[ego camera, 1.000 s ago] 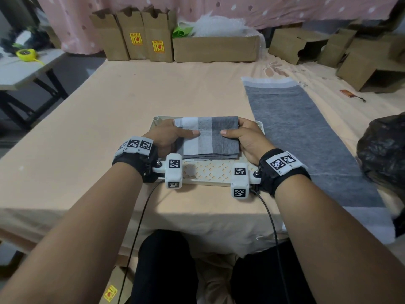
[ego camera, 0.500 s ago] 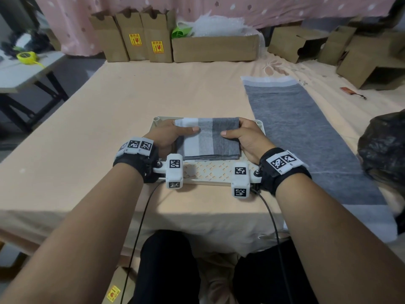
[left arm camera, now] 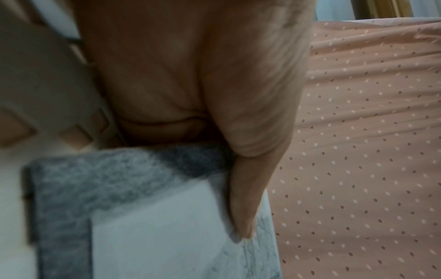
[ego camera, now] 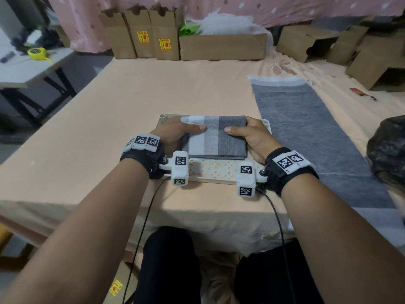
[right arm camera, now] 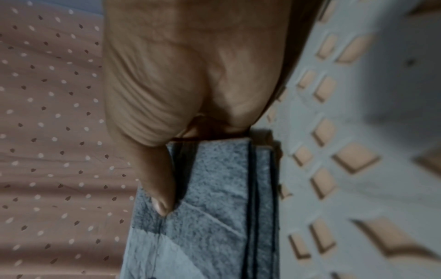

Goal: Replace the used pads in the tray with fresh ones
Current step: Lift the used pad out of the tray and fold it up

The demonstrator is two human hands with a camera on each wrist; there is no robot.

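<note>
A folded grey and white pad [ego camera: 215, 137] lies over the cream perforated tray [ego camera: 215, 171] on the table's near middle. My left hand [ego camera: 175, 132] grips its left edge, thumb on top, fingers tucked under. My right hand [ego camera: 252, 137] grips the right edge the same way. In the left wrist view the thumb [left arm camera: 243, 198] presses the pad's white part [left arm camera: 155, 226]. In the right wrist view the thumb [right arm camera: 160, 181] lies on the stacked grey folds [right arm camera: 214, 198], with the tray's grid [right arm camera: 346, 160] just below. A long grey pad [ego camera: 311, 137] lies unfolded to the right.
Cardboard boxes [ego camera: 223, 43] line the table's far edge and more stand at the back right [ego camera: 377, 60]. A black plastic bag [ego camera: 388, 150] sits at the right edge. A side table with a yellow tape measure [ego camera: 36, 51] stands to the left.
</note>
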